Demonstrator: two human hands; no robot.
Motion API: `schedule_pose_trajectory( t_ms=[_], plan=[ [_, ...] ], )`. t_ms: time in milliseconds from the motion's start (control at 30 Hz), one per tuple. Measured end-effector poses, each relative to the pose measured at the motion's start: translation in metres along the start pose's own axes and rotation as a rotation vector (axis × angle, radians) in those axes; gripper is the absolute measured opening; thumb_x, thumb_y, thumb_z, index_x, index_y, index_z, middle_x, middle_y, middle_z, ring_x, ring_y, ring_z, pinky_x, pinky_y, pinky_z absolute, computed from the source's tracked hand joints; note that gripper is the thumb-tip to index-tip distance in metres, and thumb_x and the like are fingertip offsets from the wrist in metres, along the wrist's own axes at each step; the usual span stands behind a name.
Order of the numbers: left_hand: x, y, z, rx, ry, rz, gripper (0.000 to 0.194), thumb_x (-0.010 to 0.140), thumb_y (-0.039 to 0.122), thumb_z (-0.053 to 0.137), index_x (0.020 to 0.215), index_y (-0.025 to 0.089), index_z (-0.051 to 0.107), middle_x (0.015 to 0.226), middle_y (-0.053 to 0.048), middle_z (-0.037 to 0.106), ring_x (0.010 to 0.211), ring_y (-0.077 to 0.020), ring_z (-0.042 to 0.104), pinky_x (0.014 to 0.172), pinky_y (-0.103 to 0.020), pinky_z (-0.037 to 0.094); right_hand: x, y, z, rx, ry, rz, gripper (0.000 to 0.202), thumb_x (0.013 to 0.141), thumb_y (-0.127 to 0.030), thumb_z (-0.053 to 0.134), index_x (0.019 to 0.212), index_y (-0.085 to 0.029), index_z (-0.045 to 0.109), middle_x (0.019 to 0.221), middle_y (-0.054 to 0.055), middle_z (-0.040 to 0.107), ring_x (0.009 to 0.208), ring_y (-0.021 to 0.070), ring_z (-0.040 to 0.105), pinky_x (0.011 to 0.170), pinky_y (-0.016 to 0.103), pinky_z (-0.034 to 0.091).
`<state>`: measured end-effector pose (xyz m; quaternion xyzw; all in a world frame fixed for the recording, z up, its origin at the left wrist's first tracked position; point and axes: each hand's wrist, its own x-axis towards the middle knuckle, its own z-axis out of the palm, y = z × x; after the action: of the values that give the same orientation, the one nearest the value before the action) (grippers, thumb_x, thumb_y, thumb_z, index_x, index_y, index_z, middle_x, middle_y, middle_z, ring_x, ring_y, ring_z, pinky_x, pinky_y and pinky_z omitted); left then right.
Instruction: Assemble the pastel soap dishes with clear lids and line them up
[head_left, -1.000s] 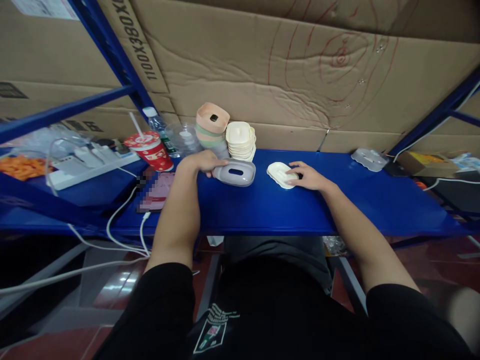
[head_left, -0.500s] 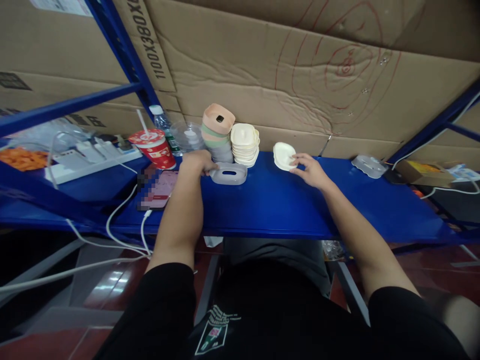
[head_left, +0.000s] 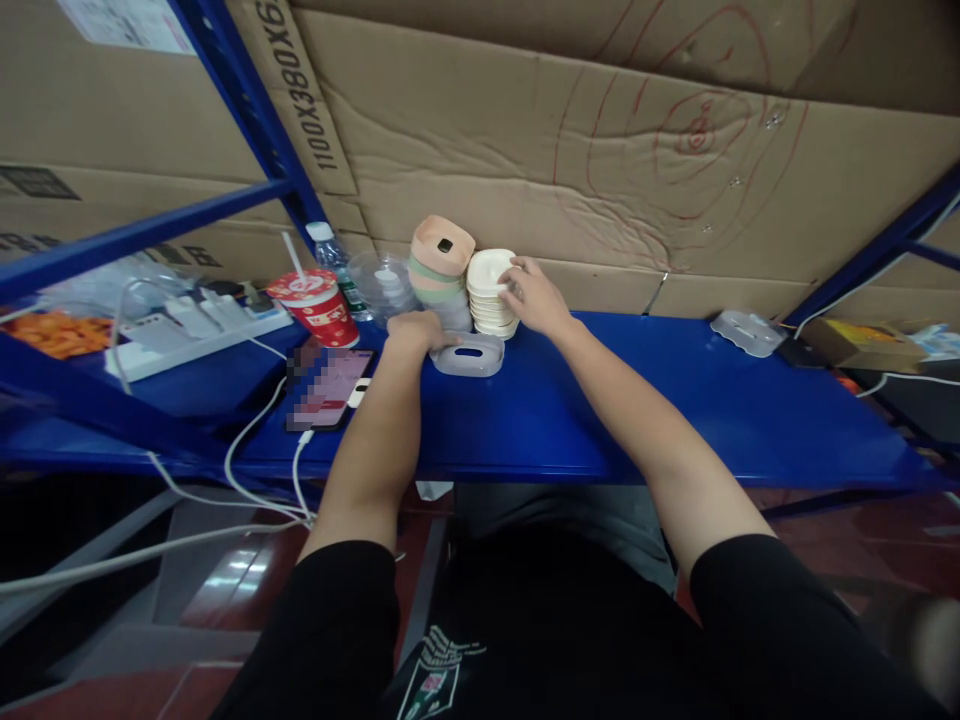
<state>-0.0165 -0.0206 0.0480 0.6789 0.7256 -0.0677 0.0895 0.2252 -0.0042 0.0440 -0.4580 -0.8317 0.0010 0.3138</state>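
My left hand (head_left: 417, 332) has its fingers closed on the left end of a pale grey oval tray-like piece (head_left: 487, 360) with a slot in its middle, which rests on the blue shelf. Behind it, my right hand (head_left: 540, 298) pinches the right edge of a cream square lid-like piece (head_left: 489, 270). That piece lies on top of a stack of similar cream pieces (head_left: 490, 312). Left of the cream stack stands a taller, leaning stack of pink, green and grey cup-shaped pieces (head_left: 439, 258). My left fingertips are partly hidden.
A phone (head_left: 326, 392), a red drink cup (head_left: 319, 310) with a straw, a water bottle (head_left: 335, 262) and clear plastic containers (head_left: 379, 285) stand on the left. Far right lies a clear plastic piece (head_left: 748, 332). Cables hang over the front edge; cardboard (head_left: 480, 130) backs the shelf.
My right hand has moved left with the cream lid-like piece, bringing it onto the cream stack. My left hand stays on the grey piece. The view has shifted slightly.
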Motion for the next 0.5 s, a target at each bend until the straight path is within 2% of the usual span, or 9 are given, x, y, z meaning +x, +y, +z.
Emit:
schedule_pose_trajectory(
  t_ms=[133,200,267,367,500],
  plan=[
    [-0.001,0.003,-0.001,-0.002,-0.008,0.016,0.107,0.074,0.088,0.075,0.145,0.008,0.072,0.146,-0.032,0.069,0.136,-0.0493,0.067,0.111,-0.053,0.054,-0.001,0.009,0.007,0.018,0.060,0.012,0.058,0.106,-0.054,0.056,0.155,-0.021,0.054,0.171,0.018,0.044,0.157,0.0380,0.046,0.128,0.058,0.045],
    [0.000,0.002,0.000,-0.001,-0.002,0.027,0.106,0.072,0.089,0.076,0.141,0.008,0.075,0.142,-0.031,0.071,0.132,-0.0500,0.068,0.108,-0.053,0.055,-0.014,0.020,0.002,0.023,0.121,0.003,0.070,0.106,-0.066,0.052,0.161,-0.023,0.048,0.171,0.016,0.045,0.159,0.0381,0.043,0.129,0.060,0.043],
    [0.002,0.000,0.001,-0.004,0.009,0.039,0.103,0.072,0.088,0.077,0.137,0.009,0.076,0.138,-0.031,0.073,0.130,-0.0504,0.070,0.107,-0.054,0.056,-0.034,0.039,-0.011,0.000,0.174,-0.016,0.073,0.105,-0.069,0.049,0.163,-0.026,0.045,0.169,0.015,0.050,0.159,0.0391,0.044,0.130,0.065,0.040],
    [0.005,-0.003,0.004,-0.009,0.023,0.045,0.092,0.074,0.083,0.078,0.132,0.010,0.078,0.135,-0.032,0.075,0.127,-0.0508,0.071,0.105,-0.057,0.056,-0.076,0.089,-0.045,-0.123,0.184,0.072,0.075,0.103,-0.066,0.051,0.163,-0.022,0.045,0.166,0.019,0.053,0.157,0.0412,0.046,0.131,0.065,0.036],
    [0.011,-0.004,0.006,-0.024,0.036,0.044,0.070,0.077,0.072,0.084,0.117,0.014,0.081,0.131,-0.029,0.077,0.126,-0.0482,0.072,0.105,-0.056,0.056,-0.146,0.175,-0.109,-0.408,0.184,0.429,0.074,0.101,-0.053,0.051,0.160,-0.008,0.046,0.159,0.029,0.056,0.151,0.0451,0.050,0.125,0.066,0.039]
  ],
)
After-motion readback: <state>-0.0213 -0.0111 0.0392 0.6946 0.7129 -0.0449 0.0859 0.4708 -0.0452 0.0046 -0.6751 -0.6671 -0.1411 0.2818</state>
